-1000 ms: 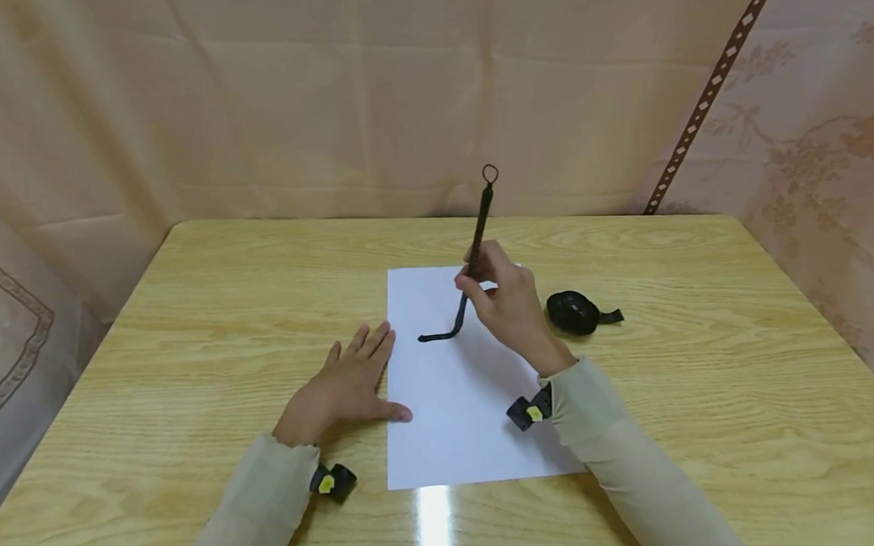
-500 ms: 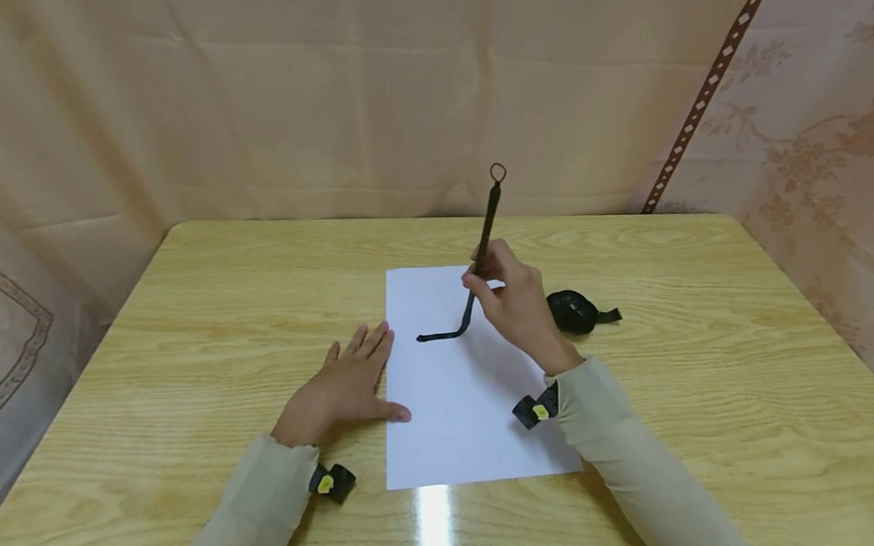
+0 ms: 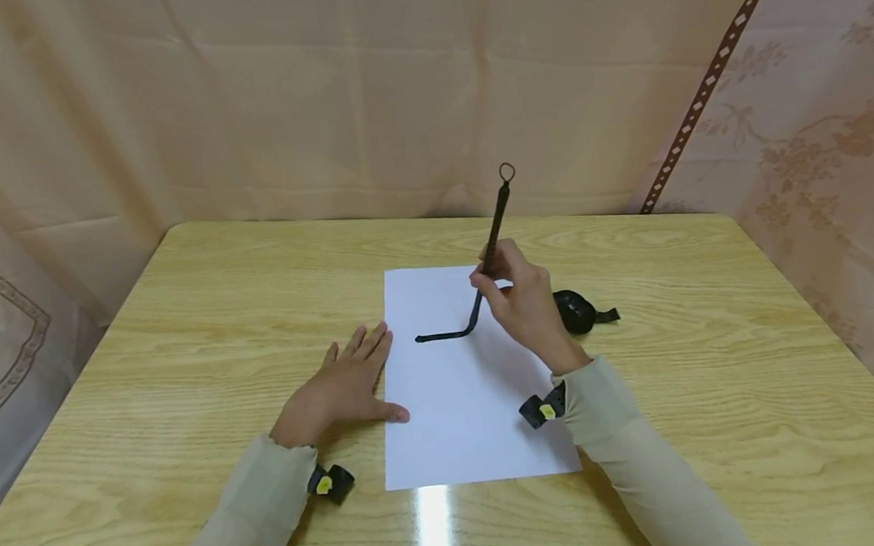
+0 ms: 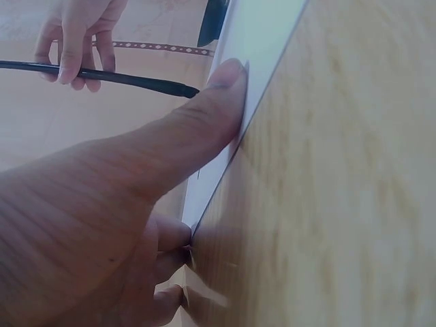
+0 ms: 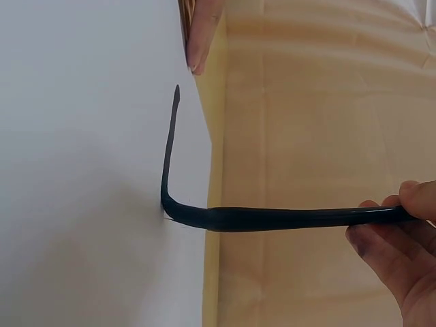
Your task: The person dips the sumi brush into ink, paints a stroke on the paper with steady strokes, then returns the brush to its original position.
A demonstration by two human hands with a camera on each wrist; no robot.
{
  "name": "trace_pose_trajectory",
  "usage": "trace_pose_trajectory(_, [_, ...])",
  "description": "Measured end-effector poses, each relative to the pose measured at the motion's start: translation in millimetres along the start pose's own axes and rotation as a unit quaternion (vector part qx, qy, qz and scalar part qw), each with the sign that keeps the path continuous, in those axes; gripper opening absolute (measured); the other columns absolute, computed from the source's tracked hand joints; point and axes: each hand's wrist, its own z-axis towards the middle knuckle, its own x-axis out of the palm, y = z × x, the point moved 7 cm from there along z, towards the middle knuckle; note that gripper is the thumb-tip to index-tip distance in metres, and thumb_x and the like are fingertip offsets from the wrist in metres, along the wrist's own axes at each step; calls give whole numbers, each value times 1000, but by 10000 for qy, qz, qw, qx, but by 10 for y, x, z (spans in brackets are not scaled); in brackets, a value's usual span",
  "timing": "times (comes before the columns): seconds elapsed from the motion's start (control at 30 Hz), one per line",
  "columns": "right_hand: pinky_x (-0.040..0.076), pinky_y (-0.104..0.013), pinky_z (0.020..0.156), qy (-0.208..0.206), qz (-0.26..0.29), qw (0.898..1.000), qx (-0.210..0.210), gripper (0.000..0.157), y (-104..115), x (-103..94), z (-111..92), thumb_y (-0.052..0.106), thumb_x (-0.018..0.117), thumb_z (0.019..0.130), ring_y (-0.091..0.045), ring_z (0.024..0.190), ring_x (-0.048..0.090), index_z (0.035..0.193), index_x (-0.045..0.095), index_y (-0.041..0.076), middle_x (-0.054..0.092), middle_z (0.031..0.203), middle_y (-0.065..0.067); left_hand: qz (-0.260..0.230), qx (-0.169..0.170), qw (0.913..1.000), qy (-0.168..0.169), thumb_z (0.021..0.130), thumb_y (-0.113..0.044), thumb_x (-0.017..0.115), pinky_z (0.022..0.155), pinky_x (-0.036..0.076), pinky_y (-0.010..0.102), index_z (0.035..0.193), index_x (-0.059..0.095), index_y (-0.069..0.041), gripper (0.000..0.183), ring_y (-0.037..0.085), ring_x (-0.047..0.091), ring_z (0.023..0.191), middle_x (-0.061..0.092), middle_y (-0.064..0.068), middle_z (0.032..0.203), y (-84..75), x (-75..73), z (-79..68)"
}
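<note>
My right hand [image 3: 524, 297] pinches a dark calligraphy brush [image 3: 496, 223] with a hanging loop at its top end. The handle leans a little to the right, and the bent bristles touch a white sheet of paper [image 3: 454, 422]. From the tip a black ink stroke [image 3: 441, 336] runs left across the upper part of the sheet; the right wrist view shows the bristles bent at the stroke's end. My left hand [image 3: 346, 387] lies with fingers spread along the sheet's left edge, its thumb [image 4: 228, 82] on the paper.
A shiny black rounded object [image 3: 576, 311] with a short tail sits right of the paper, partly hidden by my right hand. The wooden table [image 3: 187, 355] reaches back to a beige curtain [image 3: 321, 105]. A small black camera [image 3: 331, 483] sits at the left wrist.
My right hand has moved the brush to the right, and the black stroke has grown longer behind it. More of the black object is covered. My left hand stays in place.
</note>
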Motion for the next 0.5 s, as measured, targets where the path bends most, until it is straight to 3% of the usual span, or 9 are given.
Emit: trace_pose_trajectory(0.5, [53, -27, 58, -134, 24, 9999, 24, 19, -46, -76, -20, 9, 62, 83, -18, 77, 65, 96, 50, 2, 65, 83, -9, -27, 29, 10000, 2, 69, -60, 64, 102, 5, 62, 144, 5, -4, 111, 34, -4, 136, -2, 9, 151, -2, -3, -4])
